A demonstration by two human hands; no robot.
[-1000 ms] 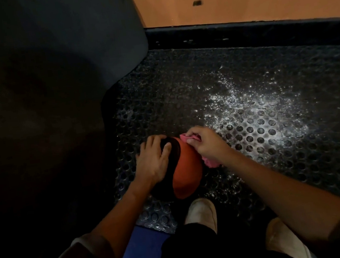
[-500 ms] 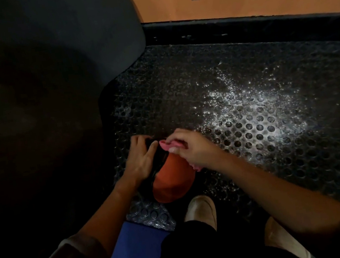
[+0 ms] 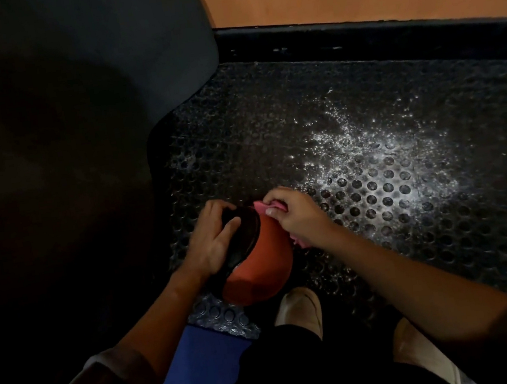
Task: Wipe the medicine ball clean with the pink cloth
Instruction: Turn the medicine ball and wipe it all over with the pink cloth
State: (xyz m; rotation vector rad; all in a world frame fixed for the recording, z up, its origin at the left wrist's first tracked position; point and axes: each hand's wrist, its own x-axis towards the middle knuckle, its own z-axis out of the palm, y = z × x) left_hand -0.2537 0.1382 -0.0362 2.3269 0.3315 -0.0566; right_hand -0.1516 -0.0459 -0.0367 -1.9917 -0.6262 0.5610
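Note:
The medicine ball, orange with a black section, sits on the black studded rubber mat in front of me. My left hand lies on its black left side, fingers curled over the top edge, steadying it. My right hand grips the bunched pink cloth and presses it against the ball's upper right side. A bit of cloth also pokes out under the wrist. The far side of the ball is hidden.
White powder is scattered over the mat to the right. A dark padded block rises on the left. A black ledge and an orange wall bound the far side. My shoes and a blue mat lie near me.
The right hand has moved the cloth from the ball's right side up to its top. The left hand has shifted its hold on the black side, and the ball has turned a little.

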